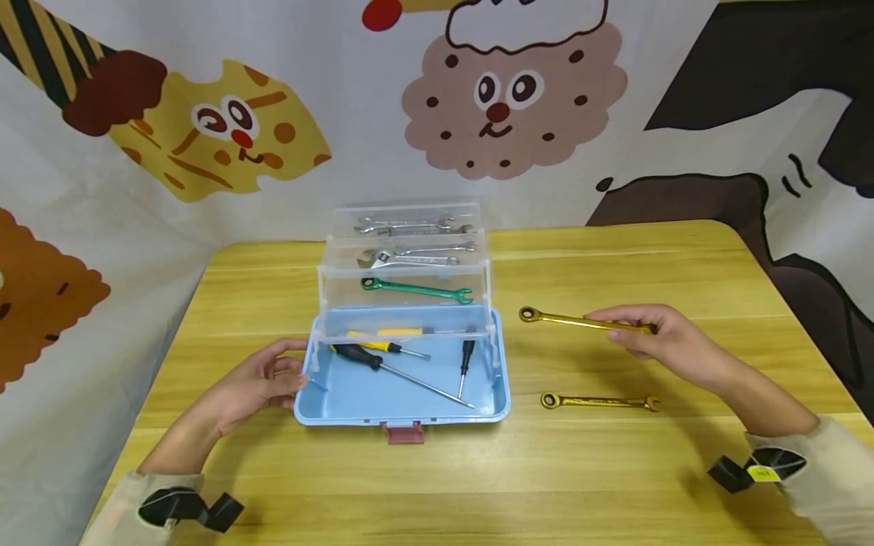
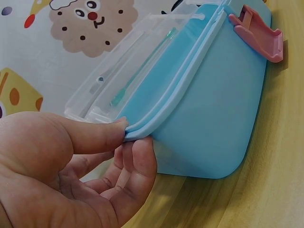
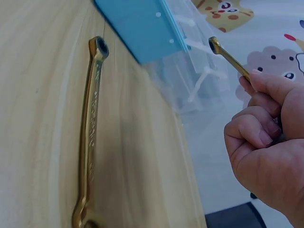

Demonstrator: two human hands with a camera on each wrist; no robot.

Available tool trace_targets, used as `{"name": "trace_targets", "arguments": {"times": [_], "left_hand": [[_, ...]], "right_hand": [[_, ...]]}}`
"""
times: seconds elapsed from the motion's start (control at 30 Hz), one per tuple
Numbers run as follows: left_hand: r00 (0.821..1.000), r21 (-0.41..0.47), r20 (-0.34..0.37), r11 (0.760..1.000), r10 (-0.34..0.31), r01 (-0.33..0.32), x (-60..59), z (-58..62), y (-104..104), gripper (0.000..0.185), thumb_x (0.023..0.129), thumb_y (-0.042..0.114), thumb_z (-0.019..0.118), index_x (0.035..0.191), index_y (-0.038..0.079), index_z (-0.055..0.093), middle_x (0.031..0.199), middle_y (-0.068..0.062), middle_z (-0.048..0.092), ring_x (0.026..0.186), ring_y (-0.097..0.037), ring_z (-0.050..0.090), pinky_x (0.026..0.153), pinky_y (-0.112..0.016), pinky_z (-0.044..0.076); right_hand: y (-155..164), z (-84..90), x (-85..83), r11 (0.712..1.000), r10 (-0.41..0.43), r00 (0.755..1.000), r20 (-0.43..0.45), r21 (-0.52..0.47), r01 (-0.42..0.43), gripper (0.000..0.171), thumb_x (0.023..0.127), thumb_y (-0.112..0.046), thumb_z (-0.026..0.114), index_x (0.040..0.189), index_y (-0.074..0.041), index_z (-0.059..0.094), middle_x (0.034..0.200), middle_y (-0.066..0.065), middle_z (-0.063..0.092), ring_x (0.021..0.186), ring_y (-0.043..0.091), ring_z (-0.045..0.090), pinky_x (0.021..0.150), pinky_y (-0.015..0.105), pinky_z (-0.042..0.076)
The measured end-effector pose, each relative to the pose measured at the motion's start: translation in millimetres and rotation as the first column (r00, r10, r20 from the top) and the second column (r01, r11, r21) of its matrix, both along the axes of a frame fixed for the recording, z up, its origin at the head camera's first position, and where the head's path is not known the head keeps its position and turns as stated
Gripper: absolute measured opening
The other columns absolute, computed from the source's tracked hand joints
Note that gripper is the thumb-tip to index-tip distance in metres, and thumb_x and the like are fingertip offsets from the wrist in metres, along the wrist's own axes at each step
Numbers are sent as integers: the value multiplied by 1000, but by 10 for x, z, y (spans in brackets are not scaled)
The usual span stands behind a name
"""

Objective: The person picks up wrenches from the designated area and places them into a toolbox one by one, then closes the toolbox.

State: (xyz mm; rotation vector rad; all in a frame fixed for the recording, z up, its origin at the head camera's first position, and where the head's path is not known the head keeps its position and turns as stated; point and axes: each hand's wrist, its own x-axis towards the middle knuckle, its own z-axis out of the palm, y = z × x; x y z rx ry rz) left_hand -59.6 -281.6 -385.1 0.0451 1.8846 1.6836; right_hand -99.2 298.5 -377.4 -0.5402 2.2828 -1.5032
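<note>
Head: two gold wrenches. One is lifted, pinched by the right hand point(image 1: 665, 337) at 3 o'clock of the toolbox point(image 1: 403, 394); the other point(image 1: 601, 401) lies flat on the surface point(image 1: 614, 478) at 4. Three screwdrivers sit in the blue base.

Left wrist: left hand point(image 2: 71, 171) fingers point(image 2: 95, 135) pinch the box rim; pink latch point(image 2: 259, 33) visible.

Right wrist: fingers point(image 3: 259, 128) curl round the held wrench point(image 3: 228, 57), clear of the surface.

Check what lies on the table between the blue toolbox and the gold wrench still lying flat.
Nothing: the head view shows bare wooden table between the blue toolbox and the flat gold wrench. The right wrist view agrees.
</note>
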Motion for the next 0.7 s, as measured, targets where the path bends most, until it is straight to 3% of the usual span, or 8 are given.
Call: {"name": "trace_targets", "arguments": {"times": [0.3,0.7], "left_hand": [[1000,-7,6,1000,3,-3,3,17,-8,55,100,5,64,146,-3,35,105,-7,63,86,-19,66,72,-32,59],[1000,-12,-1,1000,6,-6,-2,2,-2,57,101,4,62,148,-6,32,105,-6,63,86,-18,67,72,-31,59]], "right_hand": [[-211,123,-61,999,30,999,24,-44,-29,32,105,-8,56,136,-2,63,59,5,29,52,26,30,46,37,34],[-541,266,-185,997,41,999,24,-60,-40,33,104,-11,59,135,-4,64,56,4,23,49,24,22,41,36,24]]}}
